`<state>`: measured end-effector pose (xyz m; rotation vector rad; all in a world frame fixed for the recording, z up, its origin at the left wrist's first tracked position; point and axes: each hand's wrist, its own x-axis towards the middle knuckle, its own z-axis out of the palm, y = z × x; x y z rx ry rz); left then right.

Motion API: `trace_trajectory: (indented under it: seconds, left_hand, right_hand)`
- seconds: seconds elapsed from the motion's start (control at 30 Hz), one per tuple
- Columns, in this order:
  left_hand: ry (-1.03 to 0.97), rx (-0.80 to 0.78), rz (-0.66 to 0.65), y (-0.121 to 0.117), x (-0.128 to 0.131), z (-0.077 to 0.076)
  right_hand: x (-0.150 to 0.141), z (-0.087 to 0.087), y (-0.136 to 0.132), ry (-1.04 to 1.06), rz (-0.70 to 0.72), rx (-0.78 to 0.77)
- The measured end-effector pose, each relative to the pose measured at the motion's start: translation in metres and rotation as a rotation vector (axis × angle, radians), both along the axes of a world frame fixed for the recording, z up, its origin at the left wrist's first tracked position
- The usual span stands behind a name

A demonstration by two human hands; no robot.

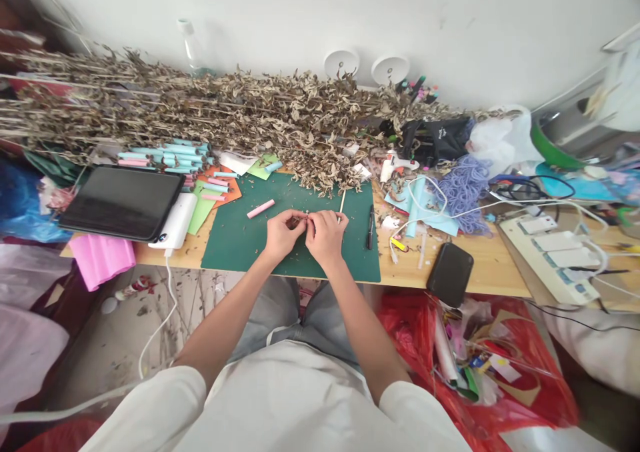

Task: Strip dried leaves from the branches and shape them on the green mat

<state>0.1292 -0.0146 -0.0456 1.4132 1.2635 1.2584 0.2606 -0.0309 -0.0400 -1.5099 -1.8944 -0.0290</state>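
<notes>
Both my hands meet over a dark green cutting mat, fingertips almost touching. My left hand is closed in a pinch around something small, mostly hidden by the fingers. My right hand pinches at the same spot, and what lies between its fingers cannot be made out. A thin pale stick shows just beyond the right hand's fingers; whether the hand holds it is unclear. To the left of my hands lies a pink paper roll. A black pen rests on the mat's right side.
Dried leafy stalks spread along the wall. At left are blue paper rolls, a black tablet and a white power bank. Rightward sit a glue gun, purple yarn, a black phone-like device and a power strip.
</notes>
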Motion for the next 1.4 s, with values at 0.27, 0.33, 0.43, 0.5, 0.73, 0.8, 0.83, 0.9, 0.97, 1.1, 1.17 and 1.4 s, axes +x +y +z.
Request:
trace_trajectory:
  seconds: [0.27,0.33,0.43,0.5,0.73,0.8,0.83,0.9,0.97,1.1,1.17,1.4]
  left_hand:
    - [0.112,0.003,0.052,-0.0012,0.0019,0.0048]
    - [0.070,-0.014,0.075,-0.0006,0.0013,0.0050]
    - [-0.024,-0.045,0.085,0.0007,0.0003,0.0047]
    - [-0.057,-0.044,0.079,0.0014,0.0002,0.0042]
    - [-0.124,-0.021,0.046,0.0019,0.0010,0.0009]
    - [-0.128,-0.016,0.038,0.0018,0.0008,0.0014]
    - [-0.124,-0.018,0.035,0.0017,0.0007,0.0021]
    - [-0.119,-0.030,0.035,0.0013,0.0005,0.0036]
    - [-0.135,-0.047,0.035,0.0008,0.0005,0.0047]
    - [-0.174,-0.077,0.014,0.0005,0.0006,0.0043]
    - [-0.167,-0.072,0.010,0.0008,0.0004,0.0030]
    - [-0.052,-0.045,0.000,0.0024,0.0001,-0.0040]
  right_hand:
    - [-0.0028,-0.0004,-0.0026,-0.044,-0.065,0.006]
    - [-0.0020,-0.0006,-0.0022,-0.016,-0.092,0.009]
    - [-0.0010,-0.0004,-0.0016,0.021,-0.104,0.003]
    - [-0.0006,-0.0002,-0.0012,0.034,-0.091,-0.011]
    - [-0.0012,0.0004,-0.0016,0.046,-0.075,-0.031]
    - [-0.0015,0.0016,-0.0025,0.052,-0.069,-0.031]
    - [-0.0016,0.0023,-0.0028,0.053,-0.064,-0.034]
    - [-0.0015,0.0033,-0.0026,0.048,-0.045,-0.049]
    - [-0.0010,0.0033,-0.0014,0.039,-0.022,-0.065]
    - [-0.0002,0.0018,0.0012,0.059,-0.001,-0.072]
    - [-0.0003,0.0015,0.0015,0.069,0.004,-0.077]
    - [-0.0029,0.0021,-0.0007,0.016,-0.009,-0.059]
